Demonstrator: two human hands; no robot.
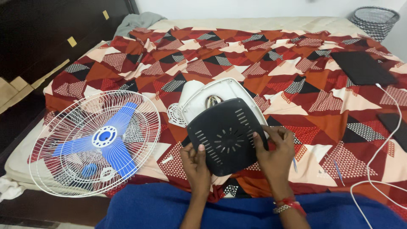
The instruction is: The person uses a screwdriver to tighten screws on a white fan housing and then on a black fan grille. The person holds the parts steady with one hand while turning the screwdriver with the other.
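Note:
A black vented cover plate (227,135) leans against a white fan base (220,91) on the patterned bedspread. My left hand (196,163) grips the plate's lower left edge, thumb on its face. My right hand (274,148) holds its right edge, fingers curled round the rim. A red and beaded bracelet sits on my right wrist. To the left lies a white wire fan guard (55,127) with a blue three-blade propeller (104,138) inside it.
A small white peg (167,160) lies by my left hand. A white round part (174,114) rests beside the base. A white cable (381,148), a dark tablet (362,68), thin blue tools (338,169) and a woven basket (375,19) are to the right.

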